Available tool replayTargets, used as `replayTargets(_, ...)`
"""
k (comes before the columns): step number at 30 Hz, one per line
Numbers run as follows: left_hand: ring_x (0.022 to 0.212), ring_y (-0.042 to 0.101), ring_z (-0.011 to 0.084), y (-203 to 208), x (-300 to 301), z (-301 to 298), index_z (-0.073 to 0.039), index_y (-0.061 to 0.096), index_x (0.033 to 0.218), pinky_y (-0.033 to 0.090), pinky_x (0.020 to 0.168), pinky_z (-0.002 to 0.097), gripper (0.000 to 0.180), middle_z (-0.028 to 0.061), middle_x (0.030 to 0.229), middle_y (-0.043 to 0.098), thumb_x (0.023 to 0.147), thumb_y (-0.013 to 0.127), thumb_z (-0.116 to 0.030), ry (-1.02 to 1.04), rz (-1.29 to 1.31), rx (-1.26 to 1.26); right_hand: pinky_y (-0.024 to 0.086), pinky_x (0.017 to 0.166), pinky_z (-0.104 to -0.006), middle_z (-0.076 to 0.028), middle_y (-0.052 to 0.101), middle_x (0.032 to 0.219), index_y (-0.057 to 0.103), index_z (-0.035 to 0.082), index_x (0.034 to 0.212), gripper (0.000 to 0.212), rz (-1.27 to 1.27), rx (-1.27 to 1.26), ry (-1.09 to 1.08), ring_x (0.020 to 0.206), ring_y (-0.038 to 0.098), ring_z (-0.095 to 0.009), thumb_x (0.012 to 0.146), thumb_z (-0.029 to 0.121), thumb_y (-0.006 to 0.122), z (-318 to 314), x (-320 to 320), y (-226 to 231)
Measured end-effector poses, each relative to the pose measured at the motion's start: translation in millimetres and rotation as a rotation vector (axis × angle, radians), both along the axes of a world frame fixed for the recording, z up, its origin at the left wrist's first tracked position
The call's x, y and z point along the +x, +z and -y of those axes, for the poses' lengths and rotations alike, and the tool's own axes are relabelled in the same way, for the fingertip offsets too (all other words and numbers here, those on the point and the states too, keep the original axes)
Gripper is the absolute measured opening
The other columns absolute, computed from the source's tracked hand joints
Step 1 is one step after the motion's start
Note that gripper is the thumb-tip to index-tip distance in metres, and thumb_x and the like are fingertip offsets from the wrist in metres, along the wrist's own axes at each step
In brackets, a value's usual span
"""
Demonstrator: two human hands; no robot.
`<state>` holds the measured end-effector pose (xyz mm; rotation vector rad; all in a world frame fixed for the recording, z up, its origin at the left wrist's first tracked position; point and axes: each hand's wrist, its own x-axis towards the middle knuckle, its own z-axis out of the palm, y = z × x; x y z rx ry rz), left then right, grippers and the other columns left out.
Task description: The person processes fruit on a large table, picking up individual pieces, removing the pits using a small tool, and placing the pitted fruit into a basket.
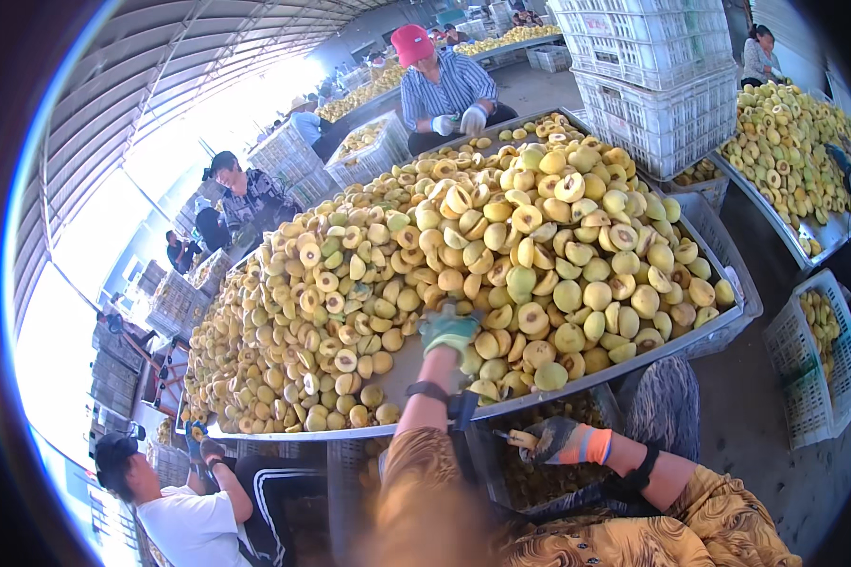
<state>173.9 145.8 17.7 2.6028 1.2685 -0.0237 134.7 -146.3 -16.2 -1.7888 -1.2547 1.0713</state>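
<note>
A big heap of halved yellow peaches [529, 222], several showing brown pit hollows, covers a metal-edged table [402, 373]. My left hand [449, 331], in a green-blue glove, reaches into the near side of the heap. Its fingers look spread against the fruit, with the tips partly hidden. Lower right, off the table edge, my right hand [567, 441] wears a grey glove with an orange cuff. It is closed round a small tool with a yellowish handle [520, 438], pointing left. Beneath that hand, a crate [487, 463] holds dark, pit-like pieces.
White plastic crates [648, 104] stand stacked beyond the table's right end. Another crate [818, 364] with fruit sits on the floor at right. Co-workers sit around the table: one in a red hat [444, 90] opposite, one in white [194, 520] at lower left. Another fruit-covered table [790, 161] is at right.
</note>
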Motion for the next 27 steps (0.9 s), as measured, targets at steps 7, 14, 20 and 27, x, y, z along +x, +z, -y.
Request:
replayTargets(7,0.133,0.033,0.0458,5.4,0.0,4.5,-0.017,0.047,0.136,0.033,0.106,0.0514,0.072,0.0215,0.141,0.042,0.078,0.058,-0.058,-0.161,-0.18,0.043,0.05,0.074,-0.0353,-0.015,0.069,0.086,0.069,0.005,0.101,0.033,-0.077,0.121,0.045,0.074,0.063,-0.026,0.082,0.031,0.067,-8.2,1.7,-9.4)
replayTargets(14,0.119,0.051,0.0379,-13.2,-45.1,26.1,-0.013,0.055,0.124,0.041,0.099,0.0438,0.057,0.0193,0.127,0.056,0.078,0.064,-0.046,-0.315,0.134,0.089,0.048,0.077,-0.0345,-0.014,0.069,0.089,0.068,0.007,0.103,0.03,-0.05,0.043,0.073,0.081,0.064,-0.026,0.081,0.027,0.066,-6.5,-1.3,8.1)
replayTargets(20,0.101,0.06,0.0358,-22.6,-41.4,41.2,-0.015,0.063,0.099,0.048,0.084,0.0449,0.029,0.0133,0.107,0.064,0.075,0.068,-0.031,-0.259,0.235,0.132,0.05,0.079,-0.0309,-0.009,0.071,0.095,0.067,0.003,0.108,0.029,0.007,0.066,0.109,0.083,0.062,-0.014,0.082,0.015,0.07,-0.8,-0.4,-18.1)
replayTargets(27,0.068,0.06,0.0298,-77.3,-54.4,8.5,-0.012,0.063,0.074,0.049,0.061,0.0385,0.009,0.0134,0.075,0.062,0.081,0.061,-0.016,-0.347,0.837,0.316,0.042,0.1,-0.0325,-0.012,0.06,0.128,0.055,0.004,0.13,0.049,0.036,0.16,0.03,0.115,0.056,-0.022,0.085,0.021,0.065,-18.5,11.7,-27.6)
